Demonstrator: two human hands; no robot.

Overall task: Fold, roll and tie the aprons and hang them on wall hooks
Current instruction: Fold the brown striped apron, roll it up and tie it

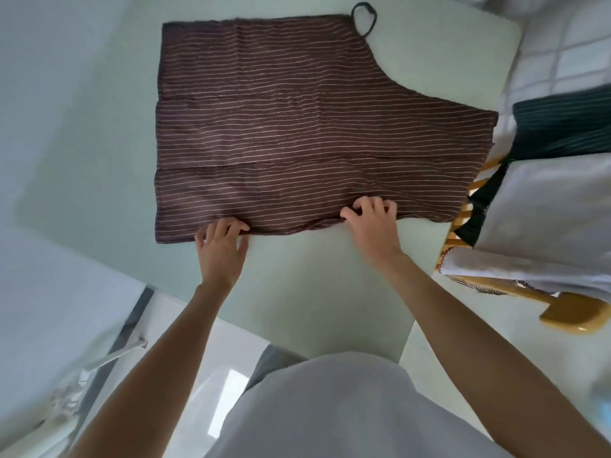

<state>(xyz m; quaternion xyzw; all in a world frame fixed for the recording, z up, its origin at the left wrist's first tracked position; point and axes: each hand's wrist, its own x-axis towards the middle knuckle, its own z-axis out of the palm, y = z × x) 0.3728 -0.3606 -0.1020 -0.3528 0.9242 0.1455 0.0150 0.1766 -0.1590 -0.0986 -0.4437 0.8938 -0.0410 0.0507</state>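
A brown apron with thin pale stripes lies flat on the pale green table, folded lengthwise, its dark neck loop at the far edge. My left hand pinches the apron's near edge left of the middle. My right hand grips the same near edge further right, fingers curled into the cloth, which bunches slightly there.
A wooden chair stands at the table's right, draped with a white cloth and a dark striped apron. A white surface lies at the lower left. Tiled floor shows at the top right.
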